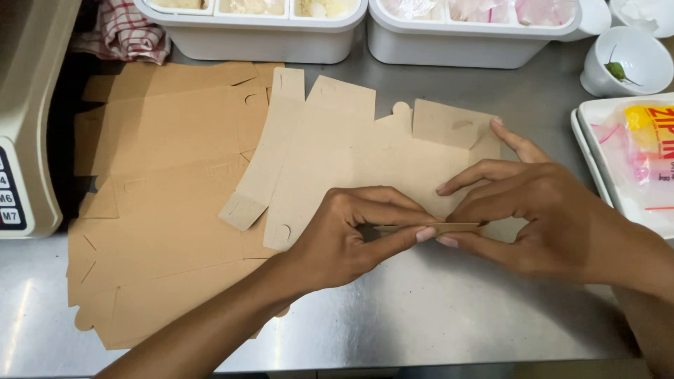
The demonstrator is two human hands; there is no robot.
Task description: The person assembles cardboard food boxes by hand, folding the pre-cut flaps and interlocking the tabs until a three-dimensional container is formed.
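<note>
A flat brown cardboard box blank point(351, 158) lies on the steel counter in front of me. My left hand point(344, 238) and my right hand point(526, 210) both pinch its near edge, folding a narrow flap point(435, 227) up between thumbs and fingertips. My right index finger stretches out onto the blank's far right corner. Left of it, a loose stack of more flat cardboard blanks point(161, 203) is spread over the counter.
Two white divided containers point(281, 38) point(463, 42) with food stand at the back. A white cup point(628, 63) and a white tray point(597, 168) with plastic bags sit at the right. A beige machine point(28, 119) stands at the left, a checked cloth point(126, 31) behind it.
</note>
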